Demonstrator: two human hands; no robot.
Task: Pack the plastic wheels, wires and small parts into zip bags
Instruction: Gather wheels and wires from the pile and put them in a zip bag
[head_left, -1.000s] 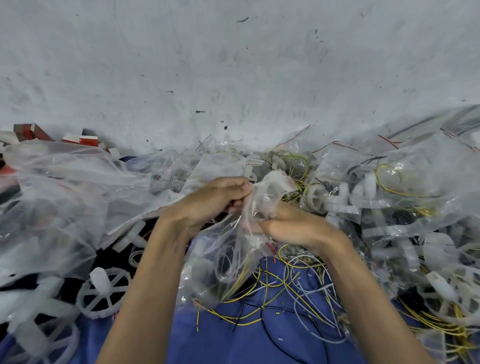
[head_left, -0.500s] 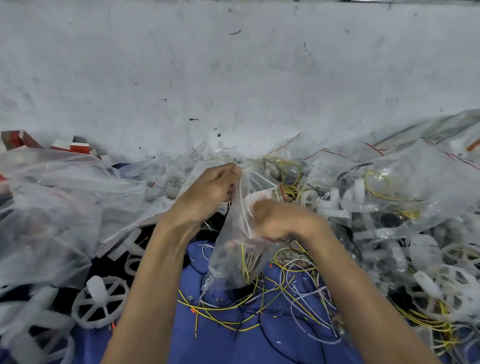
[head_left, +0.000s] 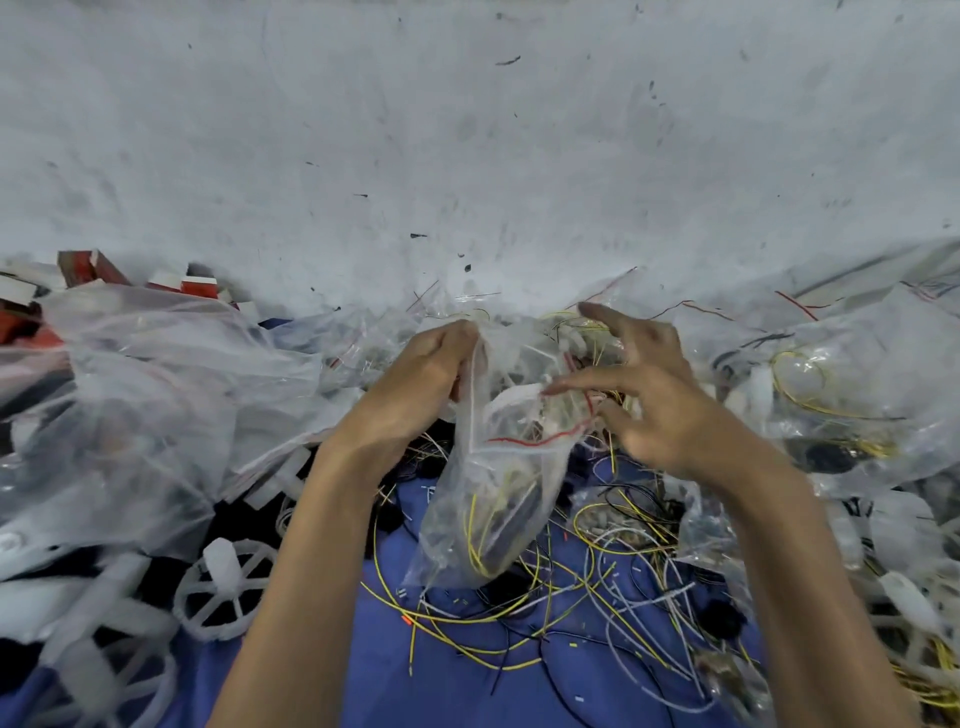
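Over blue cloth (head_left: 441, 696), right hand (head_left: 660, 410) has released, fingers spread; grip of left hand (head_left: 415, 384) still pinches zip bag (head_left: 493, 499).

The zip bag (head_left: 498, 467) at centre frame is thin clear plastic film, crinkled and glossy, with a red strip along its seal. The piled bags at left (head_left: 145, 395) and right (head_left: 841, 374) are the same shiny, wrinkled film, milky where the layers overlap. The loose wires (head_left: 623, 545) below have smooth plastic sheathing in yellow, white and black. The wheel (head_left: 228, 592) at lower left is frosted, translucent white plastic, matt. The blue cloth (head_left: 457, 691) along the bottom looks matt. The pale grey surface (head_left: 467, 156) across the upper half is dull, rough and scuffed.
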